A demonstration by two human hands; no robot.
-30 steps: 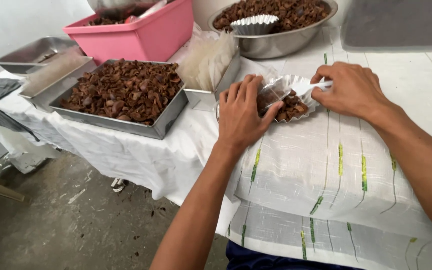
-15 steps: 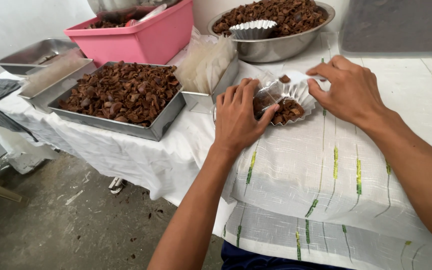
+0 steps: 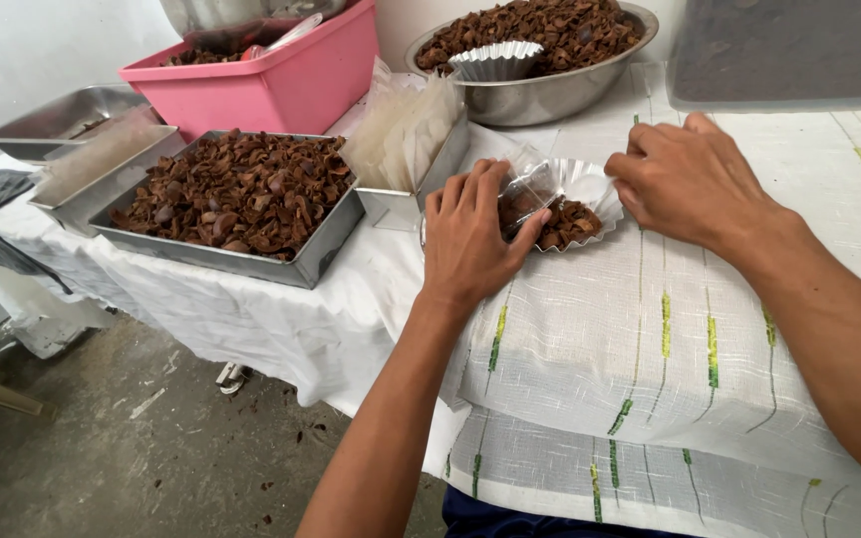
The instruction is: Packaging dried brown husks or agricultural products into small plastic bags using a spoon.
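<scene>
Head view, contents as I log them from my remote seat.

Item one: small fluted foil cup (image 3: 578, 204), on the white cloth-covered surface (image 3: 590, 349), part-filled with brown shell-like pieces. A clear plastic wrap (image 3: 528, 189) lies over its left side.

Left hand (image 3: 470, 239): fingers (image 3: 477, 189) curled over the cup's left rim and the wrap, thumb against the cup's near edge; they are bent close, pressing on wrap and cup, though I cannot tell whether they pinch anything.

Right hand (image 3: 695, 179): fingers folded inward at the cup's right rim, touching or just beside it; what they grip, if anything, is hidden from me.

Item two: rectangular metal tray (image 3: 251, 261), left of the cup, heaped with the same brown pieces.

Item three: pink plastic tub (image 3: 271, 90), behind the tray, holding dark pieces and a metal utensil.

Item four: large round steel bowl (image 3: 540, 95), at the back, full of brown pieces, with an empty fluted foil cup (image 3: 497, 60) sitting on top.

Item five: narrow metal box (image 3: 421, 184) of clear bags (image 3: 401, 130), between tray and cup.

Item six: two shallow metal trays (image 3: 62, 120), far left, nearly bare.
</scene>
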